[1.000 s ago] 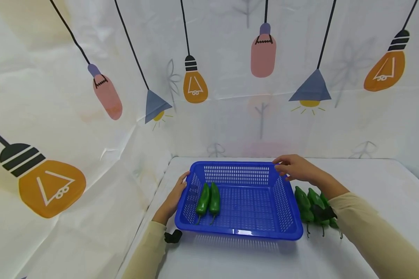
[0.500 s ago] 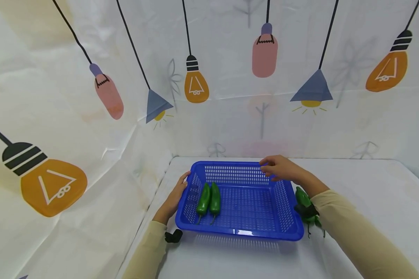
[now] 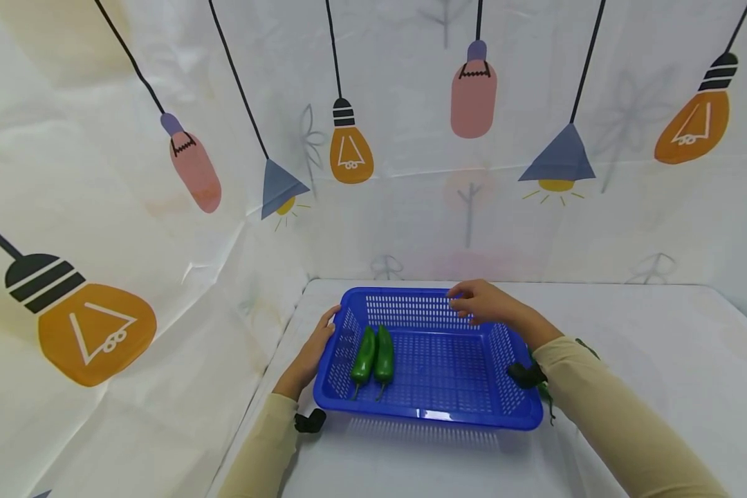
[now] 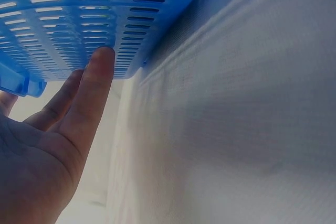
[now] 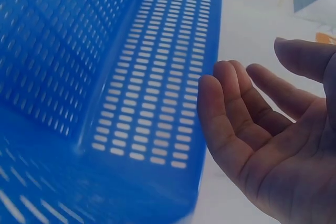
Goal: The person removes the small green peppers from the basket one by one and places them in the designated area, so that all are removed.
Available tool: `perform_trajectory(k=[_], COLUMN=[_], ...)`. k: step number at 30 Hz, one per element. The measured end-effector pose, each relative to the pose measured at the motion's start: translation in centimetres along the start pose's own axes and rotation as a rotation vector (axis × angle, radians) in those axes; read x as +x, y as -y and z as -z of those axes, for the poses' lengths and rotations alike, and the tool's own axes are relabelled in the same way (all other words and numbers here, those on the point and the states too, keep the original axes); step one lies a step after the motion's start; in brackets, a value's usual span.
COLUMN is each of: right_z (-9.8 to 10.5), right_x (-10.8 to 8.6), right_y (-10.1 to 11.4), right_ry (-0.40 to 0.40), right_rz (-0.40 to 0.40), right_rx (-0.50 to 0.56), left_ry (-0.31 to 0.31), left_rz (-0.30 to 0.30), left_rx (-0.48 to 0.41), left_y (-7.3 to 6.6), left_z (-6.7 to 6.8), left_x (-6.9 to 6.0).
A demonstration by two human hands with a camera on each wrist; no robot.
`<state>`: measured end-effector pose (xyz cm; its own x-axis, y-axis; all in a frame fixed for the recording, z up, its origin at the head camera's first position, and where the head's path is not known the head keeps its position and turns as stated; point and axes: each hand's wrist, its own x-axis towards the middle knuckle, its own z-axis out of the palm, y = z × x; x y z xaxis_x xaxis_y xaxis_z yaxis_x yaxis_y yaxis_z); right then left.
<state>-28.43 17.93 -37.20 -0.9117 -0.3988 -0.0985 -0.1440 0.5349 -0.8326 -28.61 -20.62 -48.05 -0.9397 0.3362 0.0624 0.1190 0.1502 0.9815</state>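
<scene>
The right sleeve (image 3: 604, 408) now hides most of the loose peppers (image 3: 544, 392) (only scraps of green show). The left hand (image 3: 312, 346) lays extended fingers against the blue basket (image 3: 436, 415); just right of it, two green peppers (image 3: 384, 360) lie inside, their count unchanged. Farther off, the right hand (image 3: 487, 303), fingers slightly bent and holding nothing, has shifted leftward along the basket's far side, away from the loose peppers; contact is unclear.

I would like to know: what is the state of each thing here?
Blue basket: upright, mostly unfilled.
Two peppers inside: seemingly whole, side by side.
Peppers outside: mostly hidden by right sleeve; condition unclear.
Left hand: touching basket's side.
Right hand: fingers loosely bent, holding nothing.
</scene>
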Motion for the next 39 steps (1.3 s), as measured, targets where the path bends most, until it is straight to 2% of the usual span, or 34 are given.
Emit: perform_trajectory(k=[8,15,22,27,39], right_z=[-1.3,-2.6,-3.7,-4.9,-6.2], right_x=[1.0,1.9,2.9,3.5,3.9], right_y=[0.5,0.5,0.3,0.4,1.2], right_ry=[0.019,0.037,0.058,0.067,0.107], right_rz=[0.008,0.004,-0.033,-0.073,-0.084], right_rx=[0.016,-0.013,0.003,0.022,0.024], left_ry=[-0.008,-0.011,-0.019,-0.019,-0.020], left_rz=[0.007,0.004,0.011,0.017,0.019], left_rx=[0.008,0.023,0.028,0.021,0.023], left_y=[0.3,0.3,0.0,0.2,0.2], left_z=[0.1,0.1,-0.1,0.0,-0.1], left_x=[-0.1,-0.1,-0.2,-0.2,0.0])
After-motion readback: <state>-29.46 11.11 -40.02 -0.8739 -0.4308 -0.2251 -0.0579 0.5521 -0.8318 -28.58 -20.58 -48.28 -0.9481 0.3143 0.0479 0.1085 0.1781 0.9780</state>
